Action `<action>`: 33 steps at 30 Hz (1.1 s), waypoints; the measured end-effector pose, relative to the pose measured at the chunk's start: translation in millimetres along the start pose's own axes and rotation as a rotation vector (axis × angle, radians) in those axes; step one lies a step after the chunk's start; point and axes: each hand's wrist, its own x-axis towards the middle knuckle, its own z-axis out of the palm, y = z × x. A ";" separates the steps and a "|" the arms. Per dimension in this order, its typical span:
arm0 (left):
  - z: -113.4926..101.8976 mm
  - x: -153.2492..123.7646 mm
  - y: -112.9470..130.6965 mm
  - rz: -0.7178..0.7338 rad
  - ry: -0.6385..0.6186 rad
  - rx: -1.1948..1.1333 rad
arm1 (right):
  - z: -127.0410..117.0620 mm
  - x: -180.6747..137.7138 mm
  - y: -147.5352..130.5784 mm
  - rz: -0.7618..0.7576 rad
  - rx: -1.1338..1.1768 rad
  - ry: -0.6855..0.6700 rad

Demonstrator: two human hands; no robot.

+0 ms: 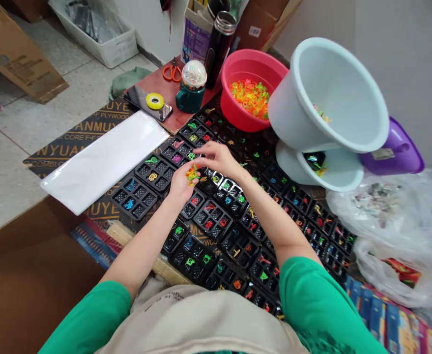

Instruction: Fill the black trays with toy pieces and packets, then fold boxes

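My left hand is closed around a small bunch of yellow, orange and green plastic trinkets, which show between thumb and fingers. Just above it, my right hand reaches leftward over the trays, fingers stretched out and slightly apart. A green trinket shows near its fingertips; whether they touch it I cannot tell. Black compartment trays lie in rows beneath both hands. Many of their cells hold small coloured trinkets, such as a yellow one and blue ones.
A red basin of trinkets stands behind the trays, beside stacked pale-blue buckets. White plastic sheets lie at left. Beyond are a phone, yellow tape, a green mug, scissors and a black flask. Plastic bags sit right.
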 end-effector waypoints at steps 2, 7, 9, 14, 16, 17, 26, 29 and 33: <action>-0.1 0.1 -2.6 -0.001 0.006 0.008 | 9.4 -22.3 -11.0 -0.031 0.129 -0.015; 2.3 -1.0 -1.7 -0.070 -0.005 -0.011 | 22.3 -40.0 -13.8 0.048 0.402 0.186; 3.7 -0.4 1.2 -0.127 -0.026 -0.049 | 24.3 -39.2 -14.3 0.058 0.440 0.244; 4.2 0.9 4.0 -0.087 0.003 -0.059 | 28.0 -31.2 -11.0 0.122 0.582 0.230; 4.5 -2.8 1.4 -0.036 -0.010 0.010 | 27.8 -23.6 -2.5 0.143 0.543 0.309; 5.1 -6.1 -0.7 -0.041 -0.057 0.062 | 27.6 -18.8 3.0 0.141 0.473 0.364; 7.2 -30.6 -16.1 -0.521 -0.917 0.499 | 51.4 17.8 18.3 -0.217 0.015 0.060; 3.9 -30.2 -8.5 -0.491 -1.030 0.524 | 67.5 21.9 4.1 -0.312 0.037 -0.005; 1.5 -30.7 1.1 -0.480 -1.230 0.544 | 89.3 26.1 -17.4 -0.410 0.023 -0.116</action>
